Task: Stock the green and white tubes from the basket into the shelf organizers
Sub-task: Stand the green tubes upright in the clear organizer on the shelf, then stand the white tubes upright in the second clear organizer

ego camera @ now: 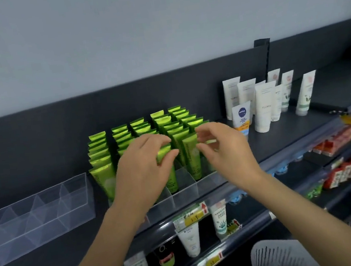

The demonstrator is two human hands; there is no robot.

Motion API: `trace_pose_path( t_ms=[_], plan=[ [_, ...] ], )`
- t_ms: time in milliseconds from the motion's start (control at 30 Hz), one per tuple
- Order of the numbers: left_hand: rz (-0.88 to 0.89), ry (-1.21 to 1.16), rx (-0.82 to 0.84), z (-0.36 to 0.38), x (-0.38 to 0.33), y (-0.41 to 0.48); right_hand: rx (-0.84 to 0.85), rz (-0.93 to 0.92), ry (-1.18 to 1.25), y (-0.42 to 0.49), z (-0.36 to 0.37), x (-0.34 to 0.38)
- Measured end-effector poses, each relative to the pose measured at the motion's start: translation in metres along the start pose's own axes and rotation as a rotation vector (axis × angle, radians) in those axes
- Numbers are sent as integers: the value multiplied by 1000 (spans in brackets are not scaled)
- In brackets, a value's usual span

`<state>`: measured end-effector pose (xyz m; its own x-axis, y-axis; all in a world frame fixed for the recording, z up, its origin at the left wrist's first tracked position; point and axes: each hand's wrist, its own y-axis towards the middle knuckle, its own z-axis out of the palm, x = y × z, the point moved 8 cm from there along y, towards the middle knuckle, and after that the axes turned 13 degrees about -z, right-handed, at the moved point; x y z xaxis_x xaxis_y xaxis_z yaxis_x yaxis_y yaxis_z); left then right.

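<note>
Rows of glossy green crimp-topped tubes (191,150) stand upright, filling the clear acrylic divided organizer (184,194) on the dark shelf (280,133), the left hand (141,168) pinching a front one, the right hand (225,148) curled beside them, its grip unclear.

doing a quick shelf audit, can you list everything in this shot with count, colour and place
green tubes: dozens, green, upright in rows in the middle organizer
clear organizer: one, transparent, mid shelf, holding the green tubes
second clear organizer: one, transparent, to its left, no tubes seen inside
white tubes: about eight, white, standing at right on the same shelf
blue-label tube: one, white with blue and orange, among the white tubes
lower-shelf tubes: several, mostly white, shelf below
red packets: several, red, lower right shelves
basket: one, white, bottom right corner
left hand: one, over the front green tubes, fingers curled
right hand: one, beside it, fingers curled, grip unclear
</note>
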<state>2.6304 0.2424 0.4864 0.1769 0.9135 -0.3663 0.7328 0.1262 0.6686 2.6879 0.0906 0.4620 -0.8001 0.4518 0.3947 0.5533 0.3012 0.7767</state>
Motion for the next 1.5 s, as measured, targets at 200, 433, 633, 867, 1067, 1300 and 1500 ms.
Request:
trace_pose_path(
  t_ms=[200,433,633,867,1067,1300,1500],
  plan=[
    [174,-264,295,86,-58,-37,-48,265,-2,-81,-48,-62],
    [291,-289,736,232,-120,-124,156,666,-262,-236,-98,-159],
    [296,-178,1095,347,-131,-211,440,989,-412,-384,-137,-217],
    [278,-59,1312,429,-124,-278,617,1191,-473,-467,-149,-255],
    [264,137,1388,480,-103,-326,948,1281,-316,-530,-90,-291],
    [211,265,1433,521,-82,-356,1061,1269,-401,-556,-64,-324],
    [281,309,1530,553,-82,-390,1083,1350,-549,-576,-53,-337]
  ],
)
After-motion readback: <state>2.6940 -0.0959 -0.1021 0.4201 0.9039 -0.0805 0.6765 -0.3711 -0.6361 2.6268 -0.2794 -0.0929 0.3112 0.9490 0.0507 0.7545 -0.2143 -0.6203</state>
